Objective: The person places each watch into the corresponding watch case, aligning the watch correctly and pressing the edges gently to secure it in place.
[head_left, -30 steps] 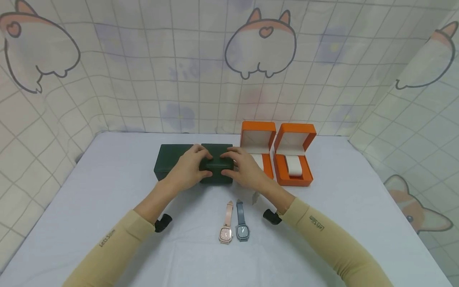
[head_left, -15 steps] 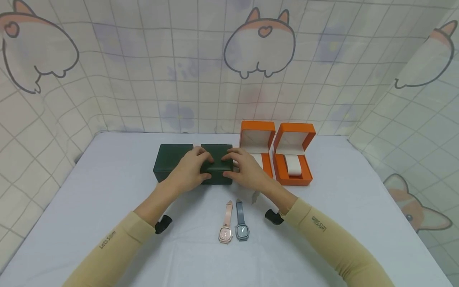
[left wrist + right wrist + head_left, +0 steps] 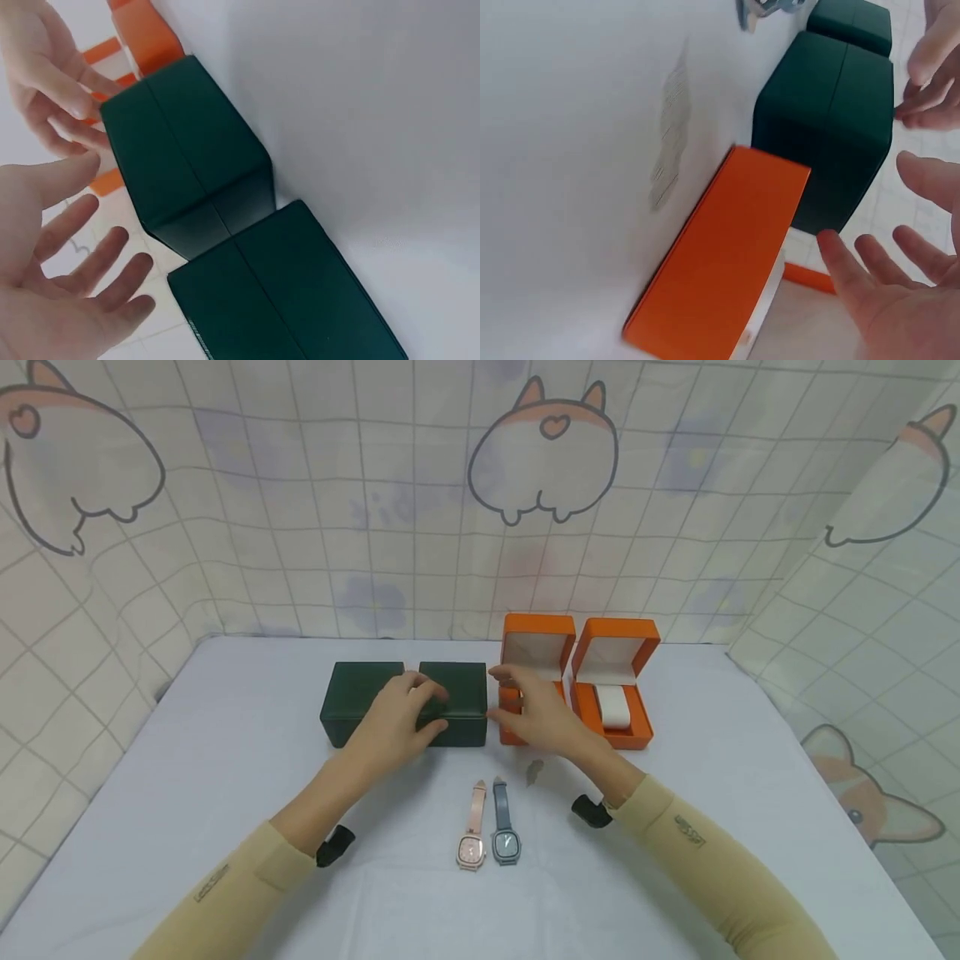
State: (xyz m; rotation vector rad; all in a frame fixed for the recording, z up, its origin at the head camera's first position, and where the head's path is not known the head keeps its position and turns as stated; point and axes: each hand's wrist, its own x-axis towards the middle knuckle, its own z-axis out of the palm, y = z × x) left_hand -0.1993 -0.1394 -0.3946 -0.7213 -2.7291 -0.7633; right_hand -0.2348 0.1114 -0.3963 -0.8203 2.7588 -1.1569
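My left hand (image 3: 393,714) hovers with loosely bent fingers over the gap between two closed dark green boxes. In the left wrist view its fingers (image 3: 124,281) are spread and apart from the right green box (image 3: 180,142) and the left green box (image 3: 292,292). My right hand (image 3: 536,714) is in front of the nearer open orange watch box (image 3: 537,625), fingers relaxed and holding nothing. The right wrist view has its fingertips beside that box's orange front (image 3: 720,255). A pink watch (image 3: 471,850) and a blue-grey watch (image 3: 507,843) lie in front.
A second orange box (image 3: 621,628) stands open at the right, a white cushion (image 3: 613,706) inside. A grey patch (image 3: 534,772) marks the white tablecloth (image 3: 712,827) under my right wrist. Behind the table hangs a tile-patterned curtain (image 3: 427,568).
My right hand has left the right green box and moved right, toward the orange box. The left hand has drawn slightly back from that green box. Boxes and watches stay in place.
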